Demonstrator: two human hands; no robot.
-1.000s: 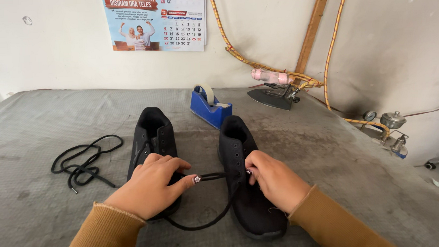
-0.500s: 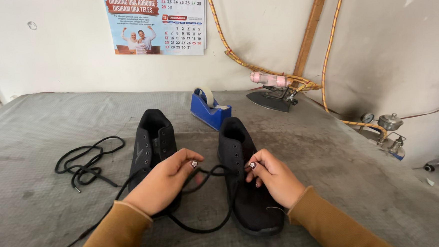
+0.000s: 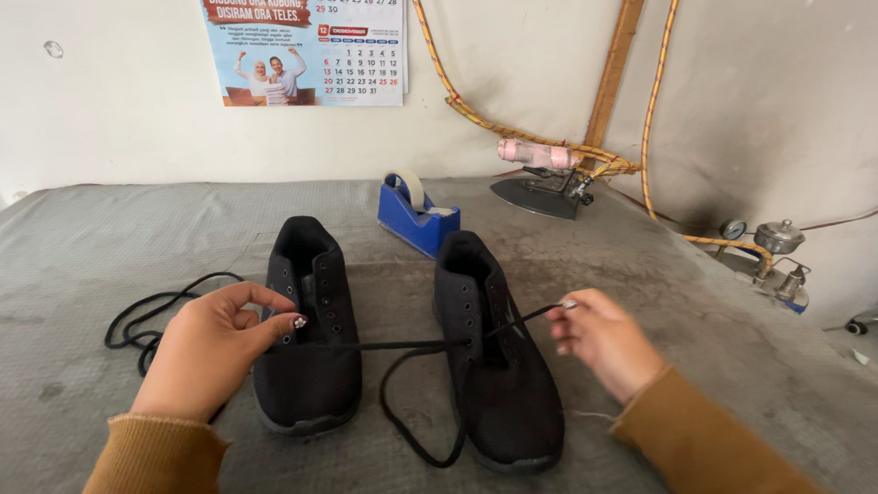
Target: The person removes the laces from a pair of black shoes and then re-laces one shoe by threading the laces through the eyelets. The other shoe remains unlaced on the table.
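Your left hand (image 3: 209,349) and right hand (image 3: 604,334) each pinch an end of the lace (image 3: 404,345), threaded through the right shoe (image 3: 495,354) at 6 o'clock. Pull both ends evenly; keep tension level.

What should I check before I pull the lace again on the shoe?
1. Left hand pinches one lace end: ok.
2. Right hand pinches the other end: ok.
3. Lace runs through the right shoe eyelets: ok.
4. Both ends the same length: cannot tell; slack loops down by the shoe.
5. Left shoe out of the way: not ok, the lace crosses over it.
6. Spare lace apart from this one: ok, it lies behind the left hand.
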